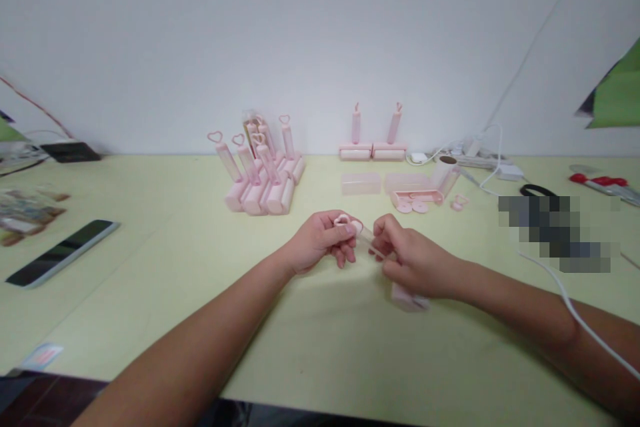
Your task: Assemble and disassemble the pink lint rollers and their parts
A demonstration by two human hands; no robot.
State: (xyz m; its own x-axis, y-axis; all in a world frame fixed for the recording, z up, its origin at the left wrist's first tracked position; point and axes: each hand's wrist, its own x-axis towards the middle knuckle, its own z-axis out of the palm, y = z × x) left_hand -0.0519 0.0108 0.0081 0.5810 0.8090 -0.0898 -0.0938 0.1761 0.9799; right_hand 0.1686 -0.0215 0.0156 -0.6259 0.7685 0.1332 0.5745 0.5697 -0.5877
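Observation:
Over the middle of the pale yellow-green table (pixel 150 260), both my hands hold one pink lint roller. My left hand (pixel 320 240) is closed round its heart-shaped handle end (pixel 345 220). My right hand (pixel 410 257) is closed on the handle's shaft, and the roller's pink head (pixel 407 298) sticks out below that hand, close to the table. The shaft between the hands is mostly hidden by fingers.
A cluster of assembled pink rollers (pixel 263 177) stands behind my hands, two more (pixel 373 140) by the wall. Loose pink parts, clear covers (pixel 361 183) and a paper roll (pixel 445 173) lie at right. A phone (pixel 63 252) lies left; cables, a charger (pixel 500 170) and scissors (pixel 600 183) right.

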